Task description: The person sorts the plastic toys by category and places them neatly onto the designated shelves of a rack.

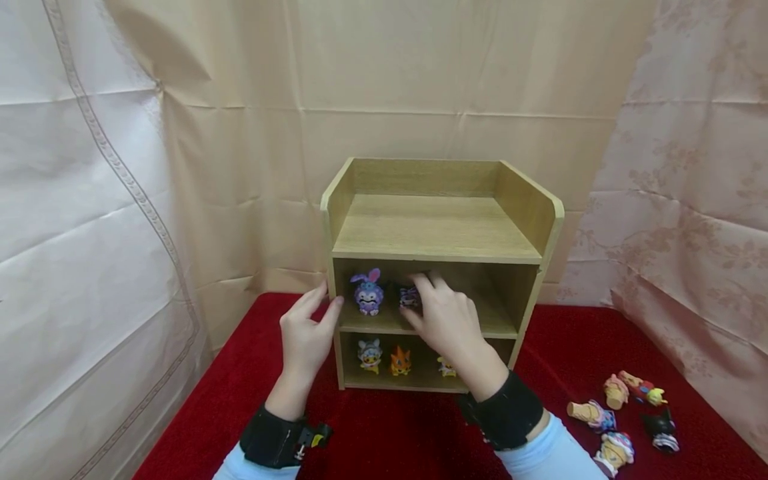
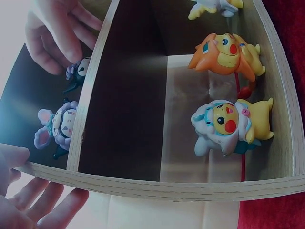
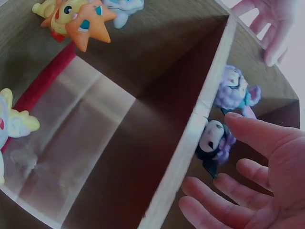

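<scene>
A small black-and-purple toy figurine (image 3: 212, 138) with a white face stands on the middle shelf (image 1: 384, 325) of a wooden unit. My right hand (image 1: 447, 317) reaches in around it, fingers spread and thumb beside its head; in the right wrist view a gap shows between the fingers and the figure. Left of it stands a purple figurine (image 1: 369, 293) with long rabbit ears. My left hand (image 1: 307, 333) is at the unit's left side panel (image 2: 143, 187), fingers extended along the outside and thumb by the front edge.
On the bottom shelf stand a grey-hooded yellow figurine (image 1: 369, 355), an orange-hooded one (image 1: 400, 361) and a yellow-and-white one (image 1: 446, 367). Several figurines lie on the red cloth (image 1: 384, 433) at the right, among them a black one (image 1: 662, 430). Curtains hang behind.
</scene>
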`<state>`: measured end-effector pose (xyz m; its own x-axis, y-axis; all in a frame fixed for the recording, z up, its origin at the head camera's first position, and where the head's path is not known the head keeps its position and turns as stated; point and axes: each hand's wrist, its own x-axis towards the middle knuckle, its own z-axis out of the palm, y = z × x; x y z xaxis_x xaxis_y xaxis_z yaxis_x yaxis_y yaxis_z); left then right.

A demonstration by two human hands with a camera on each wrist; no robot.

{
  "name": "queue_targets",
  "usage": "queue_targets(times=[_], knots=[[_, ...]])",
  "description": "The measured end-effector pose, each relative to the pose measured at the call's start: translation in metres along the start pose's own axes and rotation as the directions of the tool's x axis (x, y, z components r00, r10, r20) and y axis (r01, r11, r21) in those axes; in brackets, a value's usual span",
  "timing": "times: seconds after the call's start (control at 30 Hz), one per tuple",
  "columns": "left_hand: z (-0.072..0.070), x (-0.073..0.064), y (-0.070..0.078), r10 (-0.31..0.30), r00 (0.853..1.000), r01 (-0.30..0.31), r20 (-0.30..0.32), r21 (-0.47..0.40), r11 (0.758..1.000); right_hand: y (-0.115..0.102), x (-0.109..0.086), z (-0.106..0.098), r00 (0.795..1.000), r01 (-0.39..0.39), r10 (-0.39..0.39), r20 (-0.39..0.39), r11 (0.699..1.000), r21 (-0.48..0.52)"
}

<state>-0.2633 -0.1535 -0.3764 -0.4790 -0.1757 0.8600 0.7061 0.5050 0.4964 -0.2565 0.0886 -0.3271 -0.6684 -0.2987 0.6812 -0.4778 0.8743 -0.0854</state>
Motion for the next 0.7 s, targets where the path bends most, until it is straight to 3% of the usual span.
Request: queue_targets(times=[0.43,0.7], knots=[[0.001,0.000,0.000,-0.005,1.000,0.004,-0.010,-0.015,1.000,0.016,-0.024,-0.026,0.994,0.057,-0.053,-0.098,0.998,0.029],[0.001,0.000,0.001,-0.009,1.000,0.009,-0.003,-0.020,1.000,0.037,-0.039,-0.040,0.976,0.098,-0.090,-0.196,0.995,0.032]])
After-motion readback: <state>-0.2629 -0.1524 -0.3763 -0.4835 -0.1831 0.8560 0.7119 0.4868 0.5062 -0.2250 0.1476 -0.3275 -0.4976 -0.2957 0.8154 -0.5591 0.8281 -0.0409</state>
